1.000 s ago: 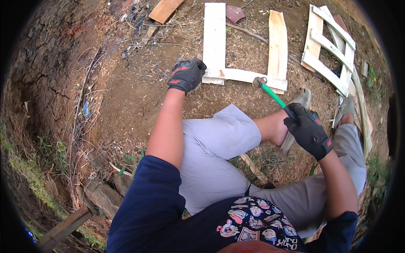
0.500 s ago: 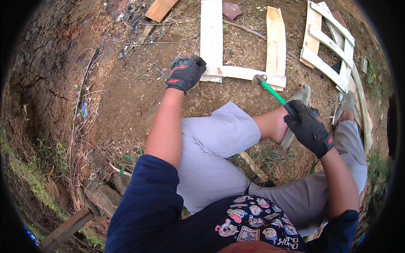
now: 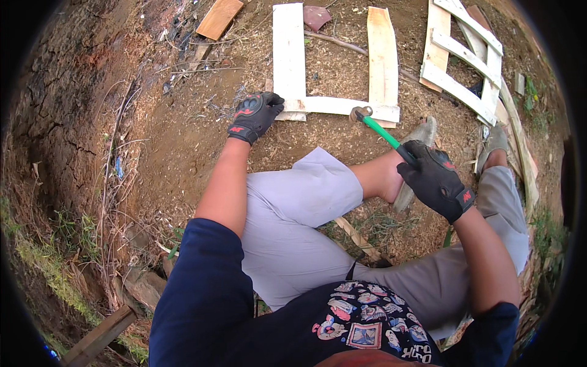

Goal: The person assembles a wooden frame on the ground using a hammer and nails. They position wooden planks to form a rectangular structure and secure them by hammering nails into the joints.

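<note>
A black glove with red marks covers my left hand (image 3: 255, 116). Its fingers are pinched together at the left end of a pale wooden crosspiece (image 3: 333, 105); whatever lies between the fingertips is hidden. The crosspiece lies across the near ends of two boards, a whitish left board (image 3: 289, 52) and a yellowish right board (image 3: 383, 55). My gloved right hand (image 3: 435, 180) is wrapped round the dark grip of a hammer (image 3: 381, 131) with a green handle. The hammer's head is over the crosspiece, toward its right end; I cannot tell whether they touch.
At the upper right lies a slatted wooden frame (image 3: 465, 58). A short brown plank (image 3: 219, 18) and a reddish flat piece (image 3: 317, 18) lie at the far side. My sandalled foot (image 3: 422, 137) is near the right board. Wood shavings cover the dirt ground (image 3: 183, 147).
The whole scene has shifted slightly left in the picture. Relative to the boards, both hands and the hammer stay in nearly the same places.
</note>
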Motion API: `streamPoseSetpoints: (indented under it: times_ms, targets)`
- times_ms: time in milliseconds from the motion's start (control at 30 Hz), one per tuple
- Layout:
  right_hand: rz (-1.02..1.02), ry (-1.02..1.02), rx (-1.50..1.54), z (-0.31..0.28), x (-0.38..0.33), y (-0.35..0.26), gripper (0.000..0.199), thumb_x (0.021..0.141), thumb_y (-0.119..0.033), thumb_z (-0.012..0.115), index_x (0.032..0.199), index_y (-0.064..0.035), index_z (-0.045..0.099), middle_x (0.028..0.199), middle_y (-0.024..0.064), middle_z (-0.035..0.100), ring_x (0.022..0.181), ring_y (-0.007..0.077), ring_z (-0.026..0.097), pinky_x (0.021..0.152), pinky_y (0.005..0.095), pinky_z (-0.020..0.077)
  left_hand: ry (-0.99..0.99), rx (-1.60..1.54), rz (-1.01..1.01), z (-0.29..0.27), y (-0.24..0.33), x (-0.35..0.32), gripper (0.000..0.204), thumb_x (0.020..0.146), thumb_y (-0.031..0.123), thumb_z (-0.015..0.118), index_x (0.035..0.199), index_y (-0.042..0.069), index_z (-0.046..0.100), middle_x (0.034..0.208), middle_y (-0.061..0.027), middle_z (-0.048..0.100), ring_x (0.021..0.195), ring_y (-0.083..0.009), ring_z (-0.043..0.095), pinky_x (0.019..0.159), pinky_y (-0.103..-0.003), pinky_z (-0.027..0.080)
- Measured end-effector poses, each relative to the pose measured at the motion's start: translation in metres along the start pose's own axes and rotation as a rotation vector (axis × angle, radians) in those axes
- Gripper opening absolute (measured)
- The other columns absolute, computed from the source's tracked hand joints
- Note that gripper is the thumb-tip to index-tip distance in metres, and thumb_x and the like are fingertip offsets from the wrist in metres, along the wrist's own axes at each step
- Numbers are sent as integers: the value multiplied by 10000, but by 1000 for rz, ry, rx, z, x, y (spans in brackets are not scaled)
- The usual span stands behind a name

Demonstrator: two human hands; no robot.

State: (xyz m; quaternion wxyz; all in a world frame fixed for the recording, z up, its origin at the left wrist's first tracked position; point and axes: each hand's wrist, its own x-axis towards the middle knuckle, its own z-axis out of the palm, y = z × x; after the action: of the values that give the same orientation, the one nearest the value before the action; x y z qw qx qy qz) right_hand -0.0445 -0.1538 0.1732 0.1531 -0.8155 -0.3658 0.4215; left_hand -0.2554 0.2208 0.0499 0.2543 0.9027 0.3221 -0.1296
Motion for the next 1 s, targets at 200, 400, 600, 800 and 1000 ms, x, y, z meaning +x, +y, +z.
streamPoseSetpoints:
  times_ms: [200,400,600,800,1000]
  targets:
    - [-37,28,-16,1,-11,14,411,967,-254,671,1297,-17,612,1121,270,711,1059,467,687,914,521,532,21,-78,-136,8,-4,6,294,934,350,771,1128,141,842,1147,-74,806,1055,-268,752,949,-394,565]
    - [-62,70,-22,8,-13,19,413,969,-270,675,1290,-16,617,1114,263,711,1049,471,685,912,528,530,67,-20,-111,0,9,1,321,893,338,823,1088,84,847,1135,-107,799,1043,-265,746,962,-381,555]
    - [-81,112,14,14,-4,19,435,939,-332,730,1235,-23,653,1073,215,719,988,417,702,882,492,536,109,-13,53,-24,42,0,265,900,342,810,1054,132,859,1063,-88,808,998,-260,745,915,-390,562]
    - [-37,186,203,-3,6,-25,404,878,-348,799,1105,-30,699,1030,152,717,907,289,708,851,422,539,-72,-543,337,14,131,-41,175,897,196,842,1031,84,835,938,-59,805,837,-171,737,792,-340,574]
    - [5,318,394,21,32,-41,396,826,-283,861,1100,-46,700,1009,102,712,849,210,690,791,390,558,-136,-445,425,25,151,-61,313,895,391,796,866,82,756,860,-175,746,788,-343,726,729,-462,558]
